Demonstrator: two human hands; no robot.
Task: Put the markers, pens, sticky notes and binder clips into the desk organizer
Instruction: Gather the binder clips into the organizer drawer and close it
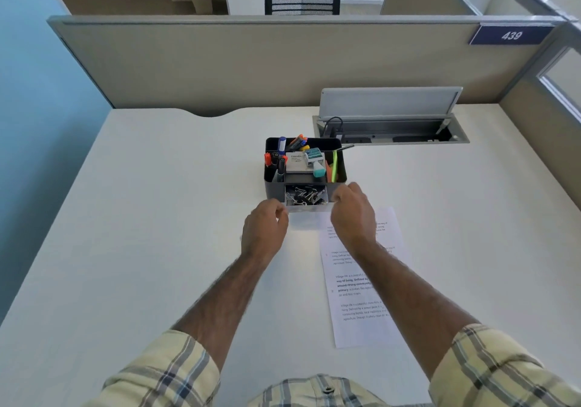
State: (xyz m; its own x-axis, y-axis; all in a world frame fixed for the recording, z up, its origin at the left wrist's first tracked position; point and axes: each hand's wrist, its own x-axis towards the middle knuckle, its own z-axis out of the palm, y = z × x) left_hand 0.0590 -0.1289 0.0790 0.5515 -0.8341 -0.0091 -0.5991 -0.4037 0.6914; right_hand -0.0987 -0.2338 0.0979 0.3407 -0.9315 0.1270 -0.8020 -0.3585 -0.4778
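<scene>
A black desk organizer [272, 183] stands mid-desk. Its back compartments hold coloured markers [298, 142], and pens [279, 165] stand in the left one. Green and orange sticky notes [334, 162] stand upright at its right, beside a white Camlin box [295, 162]. A clear drawer [309, 208] sticks out of its front, and black binder clips [305, 194] lie inside it. My left hand [265, 232] has curled fingers at the drawer's front left corner. My right hand [352, 215] curls at the drawer's right front corner.
A printed sheet [361, 284] lies on the white desk [157, 218] under my right forearm. An open cable hatch [390, 130] with a raised lid sits behind and to the right of the organizer. Beige partitions [251, 61] close the back and right.
</scene>
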